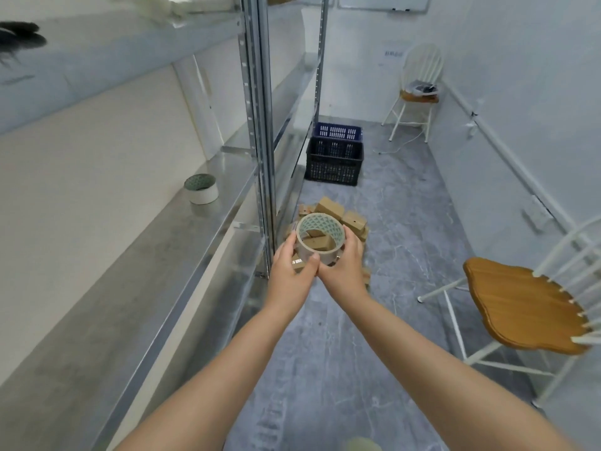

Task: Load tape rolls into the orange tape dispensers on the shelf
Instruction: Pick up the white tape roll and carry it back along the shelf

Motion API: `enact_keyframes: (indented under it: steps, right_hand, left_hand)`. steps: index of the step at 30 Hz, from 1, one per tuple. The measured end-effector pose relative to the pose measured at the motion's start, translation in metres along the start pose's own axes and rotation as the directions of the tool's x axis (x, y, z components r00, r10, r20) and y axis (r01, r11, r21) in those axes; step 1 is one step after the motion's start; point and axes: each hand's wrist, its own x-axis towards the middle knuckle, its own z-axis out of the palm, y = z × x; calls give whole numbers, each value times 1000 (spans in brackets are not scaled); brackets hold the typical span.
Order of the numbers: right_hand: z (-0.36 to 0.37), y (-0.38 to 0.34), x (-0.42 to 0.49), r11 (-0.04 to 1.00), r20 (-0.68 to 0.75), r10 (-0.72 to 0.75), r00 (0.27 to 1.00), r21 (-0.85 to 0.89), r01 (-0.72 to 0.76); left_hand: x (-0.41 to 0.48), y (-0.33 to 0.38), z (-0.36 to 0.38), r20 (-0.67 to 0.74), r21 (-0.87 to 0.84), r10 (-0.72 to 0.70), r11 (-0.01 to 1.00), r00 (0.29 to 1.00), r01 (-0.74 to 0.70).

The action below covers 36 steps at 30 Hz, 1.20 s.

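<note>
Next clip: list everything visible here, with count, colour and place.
tape roll: 1, clear with pale core, held in both hands over the floor
second tape roll: 1, white, on the middle shelf
shelving: 1 unit, metal grey, left
boxes: a pile, brown cardboard, on the floor by the shelving
crates: 2, blue behind black, on the floor farther back
chairs: 2, white frames with wooden seats, near right and far right
dispensers: none in view
left hand: on the roll's left
right hand: on the roll's right
</note>
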Motion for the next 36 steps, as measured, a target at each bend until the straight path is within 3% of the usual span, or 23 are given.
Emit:
enact_keyframes:
  steps: [5, 11, 16, 22, 28, 33, 36]
  right_hand:
    - [23, 2, 43, 1000, 35, 1, 999, -7, -1]
    - [55, 15, 105, 999, 99, 32, 995, -4, -32]
    - [71, 21, 178, 999, 195, -45, 980, -2, 47]
    - [92, 25, 269, 991, 331, -107, 938, -38, 126]
    - [129, 23, 321, 983, 534, -149, 833, -12, 183]
    - [166, 26, 343, 974, 637, -203, 744, 49, 223]
    - [192, 26, 362, 968, 674, -214, 707, 48, 247]
  left_hand:
    - [45, -8, -6, 4, -5, -5, 1000, 1000, 5]
    - [106, -27, -3, -89, -3, -77, 997, 993, 77]
    - [173, -36, 11, -203, 6, -85, 996, 975, 88]
    - [249, -37, 26, -339, -98, -104, 992, 935, 75]
    - [292, -48, 21, -528, -148, -200, 979, 826, 143]
    - [322, -58, -2, -642, -196, -272, 962, 717, 190]
    - [343, -69, -18, -666, -190, -282, 959, 691, 209]
